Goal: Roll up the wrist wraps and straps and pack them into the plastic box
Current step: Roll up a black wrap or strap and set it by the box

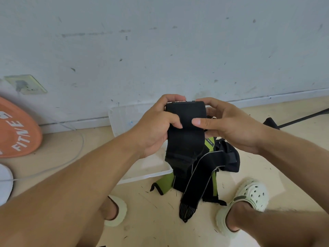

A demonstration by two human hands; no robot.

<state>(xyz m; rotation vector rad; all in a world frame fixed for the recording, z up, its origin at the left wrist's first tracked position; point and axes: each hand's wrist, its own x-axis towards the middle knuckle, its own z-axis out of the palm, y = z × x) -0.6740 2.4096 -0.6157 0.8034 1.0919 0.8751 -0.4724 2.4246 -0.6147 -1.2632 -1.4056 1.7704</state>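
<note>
Scuffed pale wall (160, 41) behind, beige floor (151, 229) below, littered with dark specks. Both forearms reach in from the lower corners and meet at centre frame, above the floor.

Left hand (154, 129): palm turned right, fingers curled over the top edge of a black wrap (186, 125), thumb pressed on its near face. Right hand (229, 125): mirrors it, fingers curled behind the wrap's right side, thumb lying flat across the front. Both hands grip the wrap; neither is open. The upper part of the wrap is bent over between the hands; its lower end hangs down to a pile of straps (201, 175), black with green, lying on the floor between two pale clogs (249, 198).

Clear box (124, 118) sits on the floor against the wall, just behind the hands. Its far-left corner and near rim show; the hands and wrap cover the rest. Cannot tell whether anything is inside.

Far fingertips of both hands are hidden behind the wrap. A small label on one green strap is too small to read fully.

Left edge: orange disc (16, 129), lettering cut off by the frame. Wall socket (26, 84) above it, thin cable (71, 157) curving over the floor. Right: a black bar (302, 118), cut off.
</note>
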